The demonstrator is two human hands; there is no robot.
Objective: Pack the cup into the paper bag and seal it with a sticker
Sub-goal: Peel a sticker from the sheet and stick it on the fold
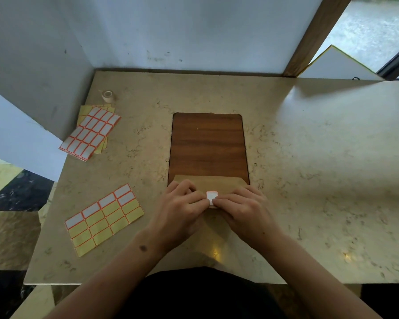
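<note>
The paper bag (217,184) is laid flat on the table (320,157), close to the near edge. Its far end is rested on the near end of a brown wooden board (207,146). The top of the bag is folded over, and a small white sticker (211,196) with a red rim is placed across the edge of the fold. The cup is not seen; it is guessed to be inside the bag.

The left hand (182,210) and the right hand (242,210) are both set on the bag. The fingers are curled down, and the sticker is pressed flat by the fingertips from both sides. Nothing is lifted.

The bag is thought to be light, thin and soft. It can be bent, crushed or torn with little force, so it is best held gently. A good place to hold it is at the two sides, below the fold, so the sticker is not pulled off.

The folded edge is run from left to right. The long way of the bag cannot be told for sure, since much of it is hidden by the hands.

Off to the left, a sticker sheet (104,218) is laid, with more sheets (90,133) and a small tape roll (107,96) farther back.
</note>
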